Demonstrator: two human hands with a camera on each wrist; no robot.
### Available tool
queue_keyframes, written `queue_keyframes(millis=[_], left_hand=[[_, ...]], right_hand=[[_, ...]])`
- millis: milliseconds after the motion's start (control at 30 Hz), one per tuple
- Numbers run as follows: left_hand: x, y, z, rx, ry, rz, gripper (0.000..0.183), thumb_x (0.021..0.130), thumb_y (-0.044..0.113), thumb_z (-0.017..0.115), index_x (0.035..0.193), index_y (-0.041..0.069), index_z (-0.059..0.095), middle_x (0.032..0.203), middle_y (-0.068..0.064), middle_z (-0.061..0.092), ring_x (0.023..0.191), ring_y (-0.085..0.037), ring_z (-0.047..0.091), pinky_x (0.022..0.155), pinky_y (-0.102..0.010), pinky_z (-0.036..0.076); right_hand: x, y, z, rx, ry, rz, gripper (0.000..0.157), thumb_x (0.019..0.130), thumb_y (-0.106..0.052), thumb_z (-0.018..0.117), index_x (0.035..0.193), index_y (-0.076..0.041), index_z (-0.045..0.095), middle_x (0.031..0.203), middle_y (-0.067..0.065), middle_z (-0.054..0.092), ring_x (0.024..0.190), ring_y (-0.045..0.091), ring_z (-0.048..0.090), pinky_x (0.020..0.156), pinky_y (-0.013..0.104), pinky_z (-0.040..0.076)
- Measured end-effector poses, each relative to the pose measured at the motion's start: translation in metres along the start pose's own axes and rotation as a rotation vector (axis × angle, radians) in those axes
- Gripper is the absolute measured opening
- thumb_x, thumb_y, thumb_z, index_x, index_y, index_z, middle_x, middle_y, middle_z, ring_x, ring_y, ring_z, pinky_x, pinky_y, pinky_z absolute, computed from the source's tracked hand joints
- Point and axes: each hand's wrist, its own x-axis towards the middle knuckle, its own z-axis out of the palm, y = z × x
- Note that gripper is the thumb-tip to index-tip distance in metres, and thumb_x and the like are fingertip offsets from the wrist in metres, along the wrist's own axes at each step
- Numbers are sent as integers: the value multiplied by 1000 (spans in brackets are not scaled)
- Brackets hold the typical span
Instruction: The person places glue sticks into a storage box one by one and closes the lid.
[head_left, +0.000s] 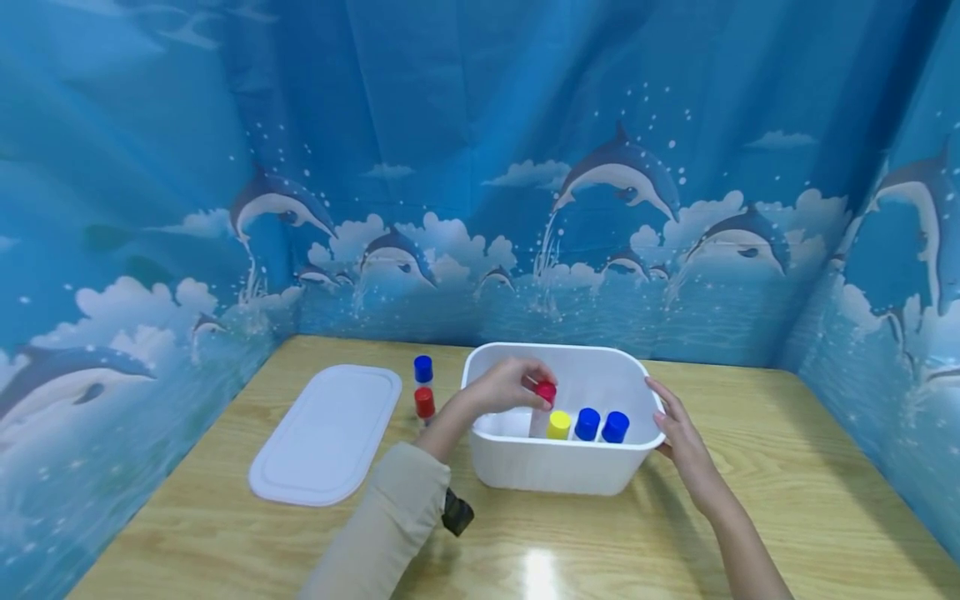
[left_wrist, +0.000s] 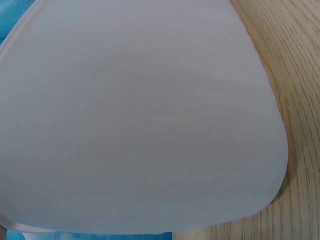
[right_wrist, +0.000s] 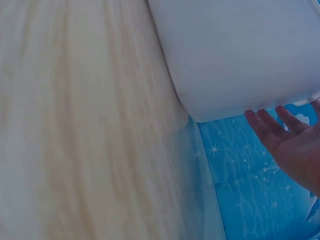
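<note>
My left hand (head_left: 513,385) reaches over the rim of a white plastic bin (head_left: 547,467) and pinches a bottle by its red cap (head_left: 546,392). Beneath that cap, the pale body stands inside the bin. Close by in the bin are a bottle with a yellow cap (head_left: 558,425) and two with blue caps, one cap in the middle (head_left: 588,424) and one farther right (head_left: 616,427); the front wall hides their lower parts. My right hand (head_left: 675,425) holds the bin's right end at the rim. In the right wrist view its fingertips (right_wrist: 255,117) touch the outer wall.
Left of the bin stand a blue-capped bottle (head_left: 423,369) and a red-capped bottle (head_left: 424,403), partly behind the left forearm. A white lid (head_left: 326,433) lies on the wooden table (head_left: 765,467) farther left. A dolphin-print curtain (head_left: 465,167) encloses the back and sides.
</note>
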Motion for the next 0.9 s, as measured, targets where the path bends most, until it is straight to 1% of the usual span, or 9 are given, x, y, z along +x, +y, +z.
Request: queue_keyframes(millis=[467, 600, 733, 900], left_hand=[[-3, 3, 0, 5, -24, -2, 27, 77, 8, 74, 102, 15, 64, 95, 6, 61, 90, -11, 56, 81, -25, 48], [-3, 2, 0, 7, -25, 1, 28, 77, 9, 74, 102, 15, 64, 95, 6, 61, 90, -10, 56, 82, -26, 48], [-2, 1, 0, 5, -28, 13, 28, 79, 11, 73, 105, 12, 63, 96, 7, 62, 91, -10, 55, 84, -27, 47], [0, -1, 0, -11, -26, 11, 29, 81, 12, 71, 109, 10, 63, 98, 7, 62, 95, -11, 55, 86, -31, 46]], right_hand=[[0, 0, 0, -2, -9, -2, 50, 101, -33, 27, 147, -16, 15, 149, 19, 11, 127, 42, 24, 93, 61, 30], [-1, 1, 0, -3, -9, -2, 50, 101, -33, 27, 147, -17, 15, 149, 18, 11, 127, 42, 23, 93, 60, 30], [0, 1, 0, -10, -4, -9, 49, 102, -31, 26, 147, -17, 16, 149, 19, 12, 126, 40, 26, 92, 58, 33], [0, 0, 1, -11, 4, -18, 48, 102, -28, 26, 147, -15, 16, 148, 19, 14, 123, 37, 29, 90, 54, 35]])
